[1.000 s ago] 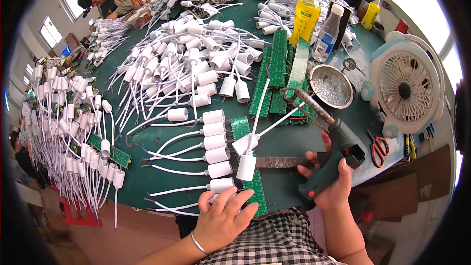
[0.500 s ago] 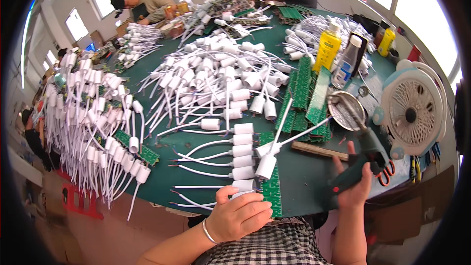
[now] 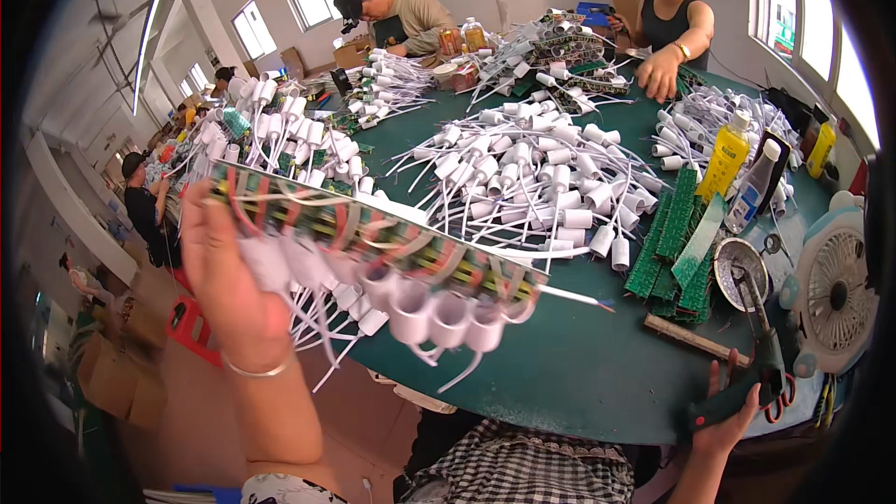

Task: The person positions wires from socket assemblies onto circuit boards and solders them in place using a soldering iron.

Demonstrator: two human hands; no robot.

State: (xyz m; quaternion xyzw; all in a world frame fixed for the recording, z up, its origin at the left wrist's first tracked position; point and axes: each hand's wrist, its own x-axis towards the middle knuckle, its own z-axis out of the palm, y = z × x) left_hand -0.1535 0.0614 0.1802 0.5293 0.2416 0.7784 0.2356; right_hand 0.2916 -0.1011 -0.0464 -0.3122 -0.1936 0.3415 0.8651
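My left hand, blurred by motion, is raised at the left and grips one end of a green circuit board strip. Several white lamp sockets hang from the strip in a row, with wires crossing its face and white leads dangling. At the lower right, my right hand is closed round the handle of a dark green soldering gun. The gun's front end reaches up to a round metal dish; whether its tip touches the dish I cannot tell.
A heap of wired white sockets covers the table's middle, with more assemblies at the left. Green boards, a wooden strip, a yellow bottle, a clear bottle and a fan lie right. Two people work across the table.
My left hand has lifted the board with its sockets off the table and carried it up and left. The soldering gun has stayed in my right hand. The view has shifted; the far person's arm now reaches down.
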